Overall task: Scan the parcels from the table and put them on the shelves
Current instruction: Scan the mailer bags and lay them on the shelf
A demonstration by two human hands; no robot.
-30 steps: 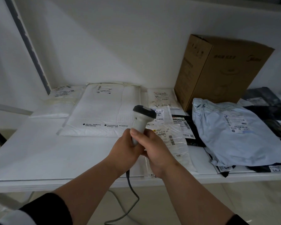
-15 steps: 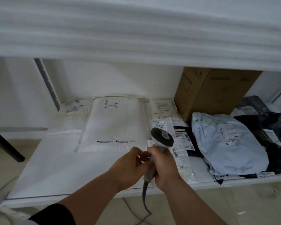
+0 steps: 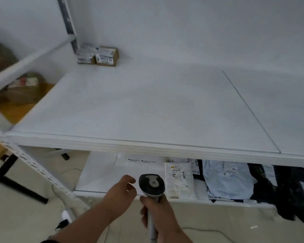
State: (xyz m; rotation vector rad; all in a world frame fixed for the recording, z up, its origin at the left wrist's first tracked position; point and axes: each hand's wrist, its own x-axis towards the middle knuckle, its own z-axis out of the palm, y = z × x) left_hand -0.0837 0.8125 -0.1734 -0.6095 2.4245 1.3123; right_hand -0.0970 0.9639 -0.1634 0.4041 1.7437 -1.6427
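Two small cardboard boxes [image 3: 98, 56] sit at the far left of the upper shelf [image 3: 147, 106], beside the grey upright; their white labels read upside down as "2002" and "81-2-2202" or close to it, somewhat blurred. The shelf board is smooth and white, with a thin seam towards the right. On the lower shelf [image 3: 102, 174], soft parcels lie flat: a white poly mailer [image 3: 180, 179] with barcode labels too small to read, a pale blue bag [image 3: 230, 181] to its right, and black bags [image 3: 288, 190] furthest right. The right hand [image 3: 159, 213] grips the grey handle of the barcode scanner [image 3: 152, 185], whose dark rounded head points up. The left hand [image 3: 120, 192] hangs just left of it, fingers loosely curled, holding nothing. A second ago both hands clasped the scanner, and only the lower shelf was in sight.
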